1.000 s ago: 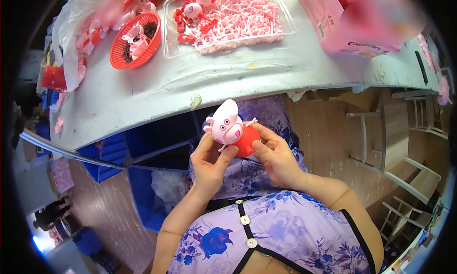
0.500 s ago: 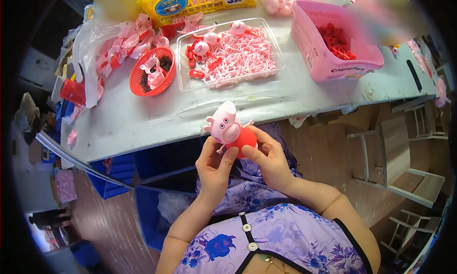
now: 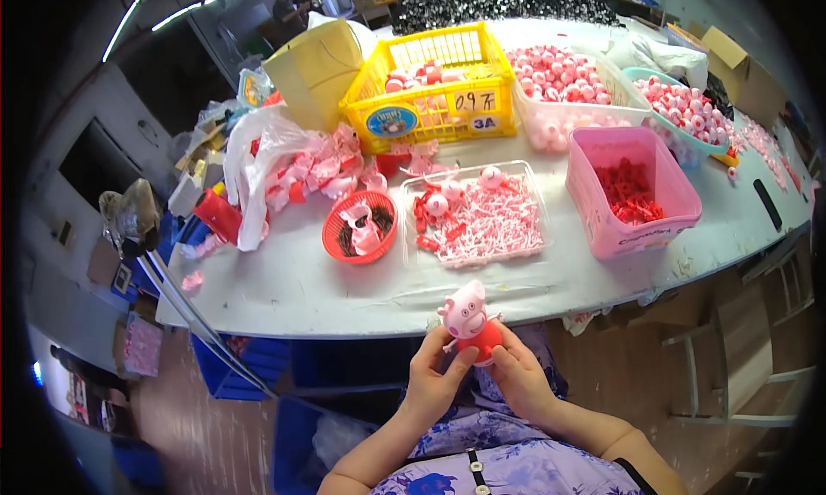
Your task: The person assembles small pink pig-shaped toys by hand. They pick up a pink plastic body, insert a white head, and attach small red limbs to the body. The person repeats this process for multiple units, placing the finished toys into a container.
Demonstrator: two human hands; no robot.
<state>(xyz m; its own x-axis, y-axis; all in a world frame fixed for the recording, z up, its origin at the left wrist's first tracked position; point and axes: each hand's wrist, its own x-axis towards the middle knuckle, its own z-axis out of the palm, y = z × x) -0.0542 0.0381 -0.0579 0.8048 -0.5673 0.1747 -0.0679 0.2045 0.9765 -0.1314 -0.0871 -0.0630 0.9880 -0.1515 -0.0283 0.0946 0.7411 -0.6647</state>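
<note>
The left hand (image 3: pixel 435 376) and the right hand (image 3: pixel 521 380) hold a small pig figure (image 3: pixel 469 316) between them, one on each side. Both thumbs press on its red body, with the tips near each other; the other fingers are partly hidden behind it. The figure faces up toward the wearer, in front of the surface's near edge and above the lap. Its pink head overlaps that edge in view; whether the two touch, one cannot tell.

On the surface (image 3: pixel 292 306), just beyond the figure, lies a clear tray (image 3: pixel 547 247) of thin pale pink pieces, with red parts and pale balls toward its left side. Left of it is a red basket (image 3: pixel 365 258) with dark bits and a pink piece. Right of it stands a pink tub (image 3: pixel 590 207) holding red pieces.

Behind the tray are a yellow crate (image 3: pixel 379 136), a pale box (image 3: pixel 635 114) full of pink and red balls, and a teal bowl (image 3: pixel 716 147) of similar balls. A white bag (image 3: pixel 255 204) lies over pink scraps (image 3: pixel 320 170) at left, beside a red cup (image 3: pixel 218 218). A black strip (image 3: pixel 767 205) lies near the right end.
</note>
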